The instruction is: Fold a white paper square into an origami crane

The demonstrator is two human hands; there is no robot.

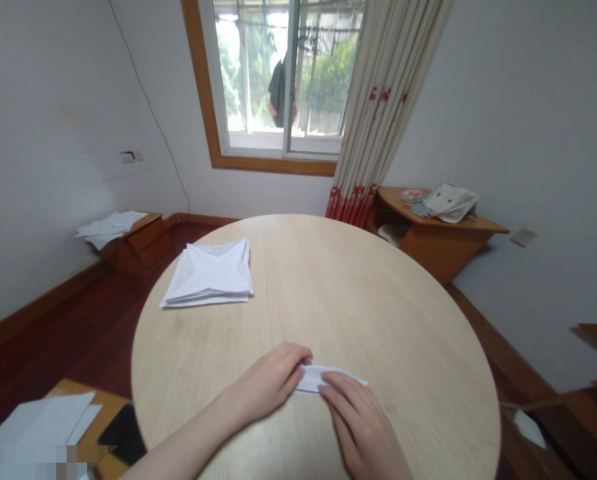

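A narrow strip of folded white paper point(312, 380) lies near the front of the round table point(328, 293). My left hand point(277, 375) grips its left end, with the fingers curled over the edge. On the right part, my right hand point(361, 413) has its fingertips pressed down, thumb and fingers close together. Part of the paper is hidden under both hands. Further back on the left of the table sits a stack of folded white papers point(208, 273), its top piece showing a star-like fold.
Loose white sheets point(38, 427) and a dark phone-like object point(123, 437) are at lower left. More papers point(109, 227) cover a small drawer cabinet point(143, 243). A corner shelf point(428, 247) holding a cloth bag point(451, 202) stands at back right, beside a curtain point(383, 107).
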